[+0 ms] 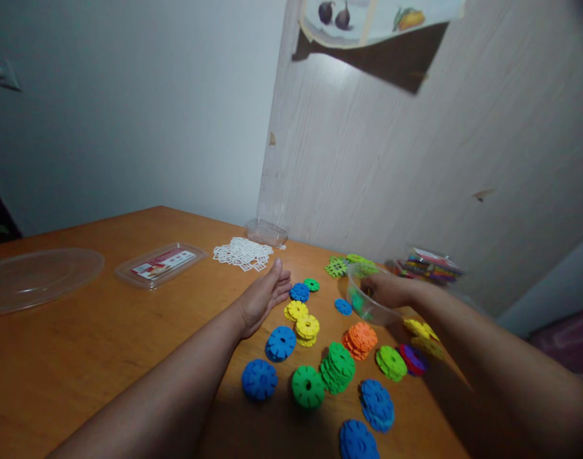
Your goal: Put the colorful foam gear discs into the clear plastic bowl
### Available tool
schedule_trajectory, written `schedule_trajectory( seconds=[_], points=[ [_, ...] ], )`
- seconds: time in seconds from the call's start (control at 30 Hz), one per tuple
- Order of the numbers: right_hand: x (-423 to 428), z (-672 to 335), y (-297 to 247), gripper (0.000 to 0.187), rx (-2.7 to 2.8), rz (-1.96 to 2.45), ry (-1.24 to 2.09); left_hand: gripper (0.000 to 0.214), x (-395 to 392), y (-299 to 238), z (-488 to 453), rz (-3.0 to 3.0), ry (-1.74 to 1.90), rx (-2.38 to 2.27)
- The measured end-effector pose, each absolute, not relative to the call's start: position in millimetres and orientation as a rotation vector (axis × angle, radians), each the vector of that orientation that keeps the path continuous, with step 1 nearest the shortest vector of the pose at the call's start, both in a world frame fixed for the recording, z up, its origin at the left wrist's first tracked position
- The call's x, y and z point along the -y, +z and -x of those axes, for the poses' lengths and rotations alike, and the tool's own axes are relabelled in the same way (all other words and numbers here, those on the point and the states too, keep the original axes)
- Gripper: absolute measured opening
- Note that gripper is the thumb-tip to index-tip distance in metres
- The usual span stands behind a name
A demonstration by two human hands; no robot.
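Note:
My left hand (264, 294) lies edge-on on the wooden table (81, 344), fingers stretched out together, holding nothing, just left of a small blue disc (299, 292) and yellow discs (296, 311). My right hand (385, 289) grips the rim of a small clear plastic bowl (362, 299) that has green pieces inside. In front of both hands lie stacks of notched plastic discs: blue (280, 343), green (338, 366), orange (360, 338), yellow (307, 329), purple (412, 359).
A pile of white lattice squares (243, 253) and green lattice pieces (341, 264) lie farther back. A clear round lid (37, 275), a labelled rectangular lid (162, 262), a clear tub (266, 232) and a container of coloured pieces (432, 264) stand around. Wall behind.

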State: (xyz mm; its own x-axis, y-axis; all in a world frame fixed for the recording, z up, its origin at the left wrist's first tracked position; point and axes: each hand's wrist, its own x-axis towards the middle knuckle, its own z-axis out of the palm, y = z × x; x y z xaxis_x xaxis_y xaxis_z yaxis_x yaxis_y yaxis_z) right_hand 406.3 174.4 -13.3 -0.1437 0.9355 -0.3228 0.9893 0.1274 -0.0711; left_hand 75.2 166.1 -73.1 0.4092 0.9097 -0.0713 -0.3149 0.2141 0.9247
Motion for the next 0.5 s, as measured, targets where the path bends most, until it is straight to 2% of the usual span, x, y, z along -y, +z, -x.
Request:
schedule_trajectory(
  seconds=[0.17,0.5],
  points=[
    [-175.1,-402.9,-12.3,0.012,-2.175,-1.929,-0.42,0.089,-166.1,-74.4,-75.7,-1.016,0.966,-0.724],
    [-172.8,-397.3,-12.5,0.009,-2.079,-1.98,-0.427,0.088,-165.1,-73.4,-75.8,-1.011,0.963,-0.733]
  ],
)
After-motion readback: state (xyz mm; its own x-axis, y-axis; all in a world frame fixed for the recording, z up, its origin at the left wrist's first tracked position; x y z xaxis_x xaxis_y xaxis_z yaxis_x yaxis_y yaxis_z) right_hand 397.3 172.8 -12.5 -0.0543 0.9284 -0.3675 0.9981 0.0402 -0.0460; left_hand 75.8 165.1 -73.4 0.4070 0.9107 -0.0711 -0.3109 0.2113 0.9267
